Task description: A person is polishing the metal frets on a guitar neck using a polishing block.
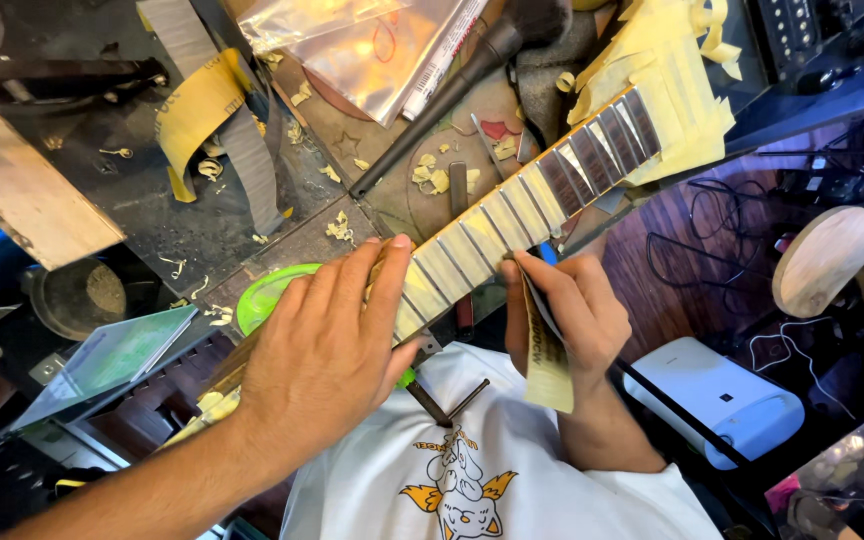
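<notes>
A guitar neck (512, 205) lies slanted across the bench, its fretboard masked with strips of pale tape between the frets. My left hand (327, 345) rests over the lower part of the neck, fingers spread and pressing on it. My right hand (562, 310) sits at the neck's near edge, pinching a folded strip of pale sandpaper (547, 355) that hangs down from the fingers, with a thin blue tool tip beside them. A heap of used masking tape (667, 75) covers the far end of the neck.
Strips of sandpaper (207, 110) lie on the dark bench with tape scraps around. A clear plastic bag (372, 50), a dark brush handle (432, 105), a green tape roll (267, 290), a wooden block (22, 190), a round wooden stool (822, 260) and a white device (717, 395) surround me.
</notes>
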